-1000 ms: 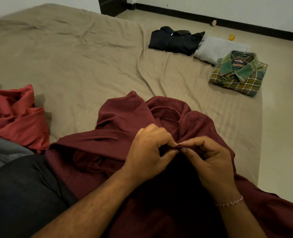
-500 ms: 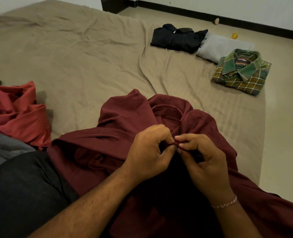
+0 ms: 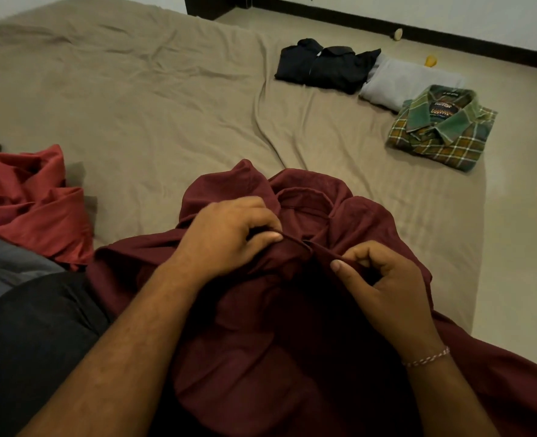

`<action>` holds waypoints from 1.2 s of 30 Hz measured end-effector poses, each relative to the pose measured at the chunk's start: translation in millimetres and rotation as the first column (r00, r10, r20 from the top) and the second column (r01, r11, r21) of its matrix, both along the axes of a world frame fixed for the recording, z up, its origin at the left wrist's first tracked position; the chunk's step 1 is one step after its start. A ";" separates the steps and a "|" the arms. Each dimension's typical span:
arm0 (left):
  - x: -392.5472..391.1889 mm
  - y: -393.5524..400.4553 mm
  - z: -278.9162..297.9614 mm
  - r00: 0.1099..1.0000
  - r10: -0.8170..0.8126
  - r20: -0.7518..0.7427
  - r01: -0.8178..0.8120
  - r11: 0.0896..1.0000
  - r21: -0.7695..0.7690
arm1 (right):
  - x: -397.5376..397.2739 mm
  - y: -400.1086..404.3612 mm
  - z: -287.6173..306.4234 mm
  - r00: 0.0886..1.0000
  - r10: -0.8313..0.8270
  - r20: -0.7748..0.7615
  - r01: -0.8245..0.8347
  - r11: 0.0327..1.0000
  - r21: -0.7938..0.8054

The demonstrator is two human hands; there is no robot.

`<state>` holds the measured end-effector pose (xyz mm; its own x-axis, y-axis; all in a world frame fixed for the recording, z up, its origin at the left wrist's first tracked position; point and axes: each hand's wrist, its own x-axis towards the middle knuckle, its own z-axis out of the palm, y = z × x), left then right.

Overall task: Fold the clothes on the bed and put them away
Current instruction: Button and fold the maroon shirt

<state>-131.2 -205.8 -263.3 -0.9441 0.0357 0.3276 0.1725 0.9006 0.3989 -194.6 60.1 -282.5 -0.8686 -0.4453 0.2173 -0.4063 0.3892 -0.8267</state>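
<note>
Two hands' grip pinched on maroon shirt (image 3: 308,310), left hand (image 3: 226,238), right hand (image 3: 384,285), placket stretched between

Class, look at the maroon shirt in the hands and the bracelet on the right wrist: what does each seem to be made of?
Maroon shirt: apparently a soft woven cloth, perhaps cotton, matte; it creases and bunches without shine.
Bracelet: looks like twisted thread or cord, pink and white; thin and ropelike, though beads cannot be ruled out.

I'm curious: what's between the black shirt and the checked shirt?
In the head view, a folded grey garment lies between the black shirt and the checked shirt.
</note>
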 end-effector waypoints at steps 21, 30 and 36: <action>-22.1 -39.2 19.5 0.833 0.496 -0.246 -0.445 0.864 0.235 | -65.8 -38.8 52.9 0.985 -0.166 -0.041 0.167 0.986 0.017; 4.8 -11.6 24.5 0.650 0.570 -0.503 -0.379 0.816 0.436 | -21.2 -30.0 59.5 0.980 -0.131 0.150 0.126 0.991 0.043; 8.3 33.8 18.3 0.776 0.338 -0.532 -0.181 0.928 0.325 | 13.1 -19.1 38.6 0.864 -0.034 0.503 0.223 0.921 -0.320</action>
